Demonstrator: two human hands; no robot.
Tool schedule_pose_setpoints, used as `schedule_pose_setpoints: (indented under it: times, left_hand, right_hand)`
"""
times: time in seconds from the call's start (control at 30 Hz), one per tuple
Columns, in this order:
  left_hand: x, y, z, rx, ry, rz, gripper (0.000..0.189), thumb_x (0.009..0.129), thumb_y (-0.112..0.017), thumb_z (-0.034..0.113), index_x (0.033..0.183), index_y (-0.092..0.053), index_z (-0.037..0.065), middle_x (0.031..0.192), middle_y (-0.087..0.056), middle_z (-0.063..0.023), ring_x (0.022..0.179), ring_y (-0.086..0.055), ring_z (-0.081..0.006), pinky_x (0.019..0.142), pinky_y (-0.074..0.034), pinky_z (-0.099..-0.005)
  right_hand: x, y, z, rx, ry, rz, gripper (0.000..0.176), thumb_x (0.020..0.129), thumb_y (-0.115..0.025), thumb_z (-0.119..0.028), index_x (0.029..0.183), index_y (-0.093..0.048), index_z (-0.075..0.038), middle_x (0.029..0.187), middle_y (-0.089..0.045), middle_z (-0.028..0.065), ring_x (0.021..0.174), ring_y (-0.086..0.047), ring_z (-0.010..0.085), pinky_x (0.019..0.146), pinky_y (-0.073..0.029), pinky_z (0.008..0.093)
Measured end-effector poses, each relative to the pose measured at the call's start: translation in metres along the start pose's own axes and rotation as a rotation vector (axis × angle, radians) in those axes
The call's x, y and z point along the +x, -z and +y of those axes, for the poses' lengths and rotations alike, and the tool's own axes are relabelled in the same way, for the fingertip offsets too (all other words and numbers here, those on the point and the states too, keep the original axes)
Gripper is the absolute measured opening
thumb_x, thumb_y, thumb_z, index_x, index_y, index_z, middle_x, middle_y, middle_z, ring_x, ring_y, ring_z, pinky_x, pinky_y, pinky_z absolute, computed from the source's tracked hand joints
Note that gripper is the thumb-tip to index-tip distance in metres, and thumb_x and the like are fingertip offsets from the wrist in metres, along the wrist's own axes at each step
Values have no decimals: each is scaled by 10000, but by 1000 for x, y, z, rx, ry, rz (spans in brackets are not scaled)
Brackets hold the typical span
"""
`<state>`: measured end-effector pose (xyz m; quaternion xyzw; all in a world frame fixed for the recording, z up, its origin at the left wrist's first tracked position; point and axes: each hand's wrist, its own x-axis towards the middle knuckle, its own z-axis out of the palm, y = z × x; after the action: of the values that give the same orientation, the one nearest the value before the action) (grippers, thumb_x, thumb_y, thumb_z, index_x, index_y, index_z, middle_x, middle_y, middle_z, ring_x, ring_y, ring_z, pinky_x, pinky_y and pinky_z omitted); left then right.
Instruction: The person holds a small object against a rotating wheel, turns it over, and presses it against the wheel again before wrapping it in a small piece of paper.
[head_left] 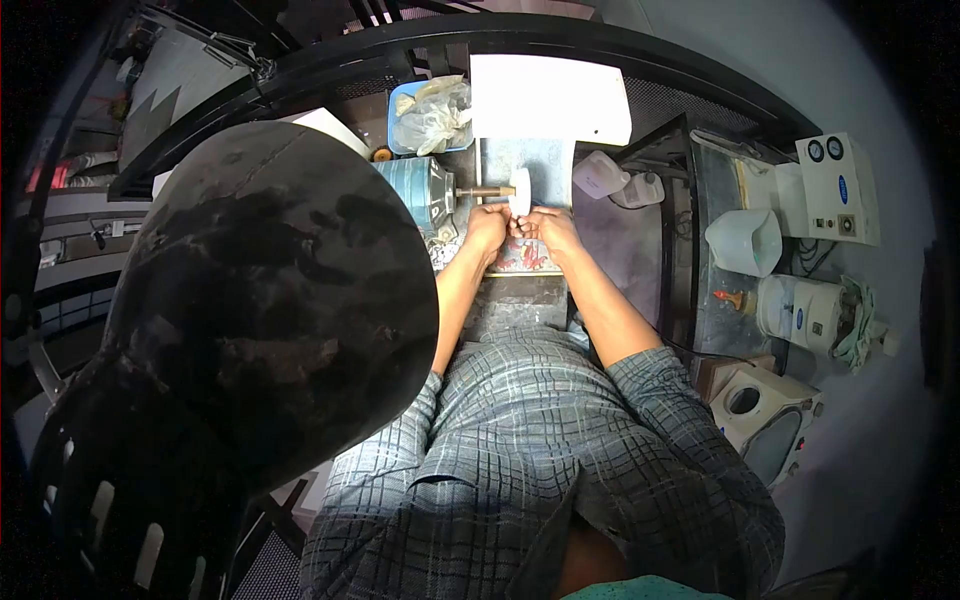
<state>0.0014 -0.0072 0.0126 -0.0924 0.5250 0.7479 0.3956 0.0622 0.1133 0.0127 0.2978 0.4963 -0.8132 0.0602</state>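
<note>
A blue-grey bench motor (pixel 428 192) has a brass-coloured shaft (pixel 486 191) reaching right to a white buffing wheel (pixel 521 188). My left hand (pixel 487 228) and my right hand (pixel 550 228) meet just below the wheel, fingers curled and pinched together. Between the fingertips is something small that I cannot make out, at or close to the wheel's lower edge. A patterned sheet with red marks (pixel 525 258) lies under the hands.
A large dark rounded object (pixel 270 300) blocks much of the left side. Behind the motor sits a blue bin (pixel 392 128) with plastic bags; a white panel (pixel 550 95) stands at the back. Rightward are plastic jugs (pixel 600 175), a white container (pixel 745 242) and dial-fronted equipment (pixel 842 195).
</note>
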Motion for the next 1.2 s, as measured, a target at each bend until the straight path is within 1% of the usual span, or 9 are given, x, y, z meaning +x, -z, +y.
schedule_pose_setpoints:
  times: [0.27,0.37,0.47,0.57,0.67,0.77,0.97,1.1,1.2]
  left_hand:
    - [-12,8,-6,-101,7,-31,222,867,-371,-7,808,-578,-62,651,-552,-67,511,-471,-121,475,-421,-250]
    - [-18,10,-3,-107,-38,-97,209,888,-376,26,889,-565,-62,688,-582,-83,521,-500,-133,516,-453,-253]
    - [-9,7,-3,-7,-36,-57,208,892,-386,43,841,-564,-53,672,-572,-79,508,-492,-132,503,-446,-251]
    - [-3,-1,3,43,4,21,250,882,-389,24,706,-557,-33,580,-533,-67,452,-460,-132,432,-402,-250]
    - [2,-2,0,17,16,58,260,879,-392,18,668,-538,-26,576,-531,-73,447,-462,-134,423,-400,-248]
    - [7,7,-9,-9,-6,8,255,876,-399,19,660,-527,-23,574,-528,-75,442,-459,-136,416,-400,-249]
    - [-6,-1,5,26,5,42,241,872,-407,32,668,-527,-13,574,-522,-66,437,-448,-130,412,-399,-252]
    - [-1,3,1,55,8,39,237,872,-407,35,678,-535,-12,576,-524,-65,439,-452,-130,416,-402,-254]
    - [-9,5,3,38,14,29,229,875,-405,37,701,-544,-14,580,-529,-65,448,-471,-132,423,-410,-256]
  right_hand:
    - [-22,-14,-3,-186,103,93,108,782,-573,-64,772,-632,26,641,-581,43,527,-501,93,484,-407,210]
    - [-35,-23,-13,-197,76,105,112,784,-585,-81,794,-640,16,632,-578,34,517,-493,81,478,-399,199]
    - [-17,-12,2,-168,81,103,103,785,-574,-59,791,-633,25,643,-585,43,517,-495,81,476,-396,190]
    - [-11,-9,1,-132,71,118,100,787,-560,-37,788,-621,42,656,-593,53,518,-496,82,475,-396,192]
    - [-17,-14,-11,-108,61,82,97,788,-548,-18,779,-610,57,674,-600,67,525,-507,91,479,-400,198]
    - [-19,-17,-11,-150,59,116,89,785,-544,-4,776,-606,59,684,-602,75,537,-520,96,483,-406,201]
    - [-14,-9,-3,-23,12,52,79,784,-547,6,779,-607,57,700,-609,81,555,-539,105,490,-422,203]
    - [-18,-13,-10,-76,-11,107,80,785,-547,9,790,-605,62,699,-611,83,547,-539,104,489,-426,206]
    - [-21,-15,-10,-47,14,58,89,790,-552,-4,804,-607,64,682,-608,77,536,-535,99,491,-428,205]
